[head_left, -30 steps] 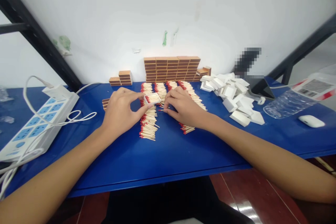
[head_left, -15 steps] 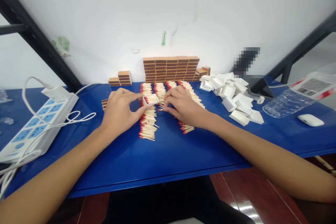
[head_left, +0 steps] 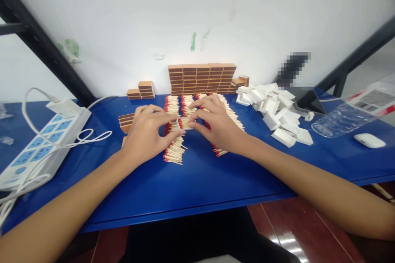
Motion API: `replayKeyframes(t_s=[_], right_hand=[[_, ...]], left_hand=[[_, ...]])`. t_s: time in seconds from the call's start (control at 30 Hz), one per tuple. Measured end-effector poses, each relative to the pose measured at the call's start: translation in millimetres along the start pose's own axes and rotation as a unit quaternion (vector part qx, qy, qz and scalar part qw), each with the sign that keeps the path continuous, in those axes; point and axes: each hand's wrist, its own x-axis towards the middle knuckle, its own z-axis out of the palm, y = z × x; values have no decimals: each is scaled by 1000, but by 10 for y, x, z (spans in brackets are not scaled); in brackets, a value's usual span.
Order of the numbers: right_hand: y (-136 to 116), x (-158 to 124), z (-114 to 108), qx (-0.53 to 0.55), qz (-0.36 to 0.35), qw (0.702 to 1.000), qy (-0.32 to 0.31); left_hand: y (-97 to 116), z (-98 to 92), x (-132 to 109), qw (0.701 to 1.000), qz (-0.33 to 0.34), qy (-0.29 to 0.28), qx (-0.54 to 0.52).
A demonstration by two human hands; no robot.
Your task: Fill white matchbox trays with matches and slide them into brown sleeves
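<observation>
My left hand (head_left: pixel 149 131) pinches the left end of a small white matchbox tray (head_left: pixel 186 128) between thumb and fingers. Red-tipped matches lie inside it. At the tray's right end, the thumb and fingertips of my right hand (head_left: pixel 217 125) close on it; whether a match is also between them is hidden. Under and around both hands, loose matches (head_left: pixel 175 152) lie in several long rows, heads to the left. Part of the right-hand rows is covered by my right hand.
Filled brown matchboxes (head_left: pixel 202 80) are stacked against the wall, with smaller stacks (head_left: pixel 140 90) to the left. White empty trays (head_left: pixel 274 109) form a heap at right. A power strip (head_left: pixel 46 144) with cables, a plastic bottle (head_left: pixel 336 121) and a white case (head_left: pixel 369 140) also occupy the blue table (head_left: pixel 197 189).
The tray in my left hand has moved slightly right and lower. My right hand has come from the matches beside it to the tray's right end.
</observation>
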Motion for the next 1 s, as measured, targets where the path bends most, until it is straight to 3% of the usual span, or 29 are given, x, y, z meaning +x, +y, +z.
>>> replayKeyframes(t_s=[0.17, 0.3, 0.5, 1.0], right_hand=[[130, 7, 2, 0, 23, 999, 31], [245, -16, 53, -34, 50, 998, -11], [284, -36, 111, -43, 62, 993, -90], [286, -28, 138, -87, 49, 986, -135]], left_hand=[[-65, -11, 12, 999, -35, 20, 17], [-106, -27, 35, 997, -70, 29, 29], [-115, -28, 47, 997, -67, 40, 10], [-122, -12, 33, 998, -59, 35, 9]])
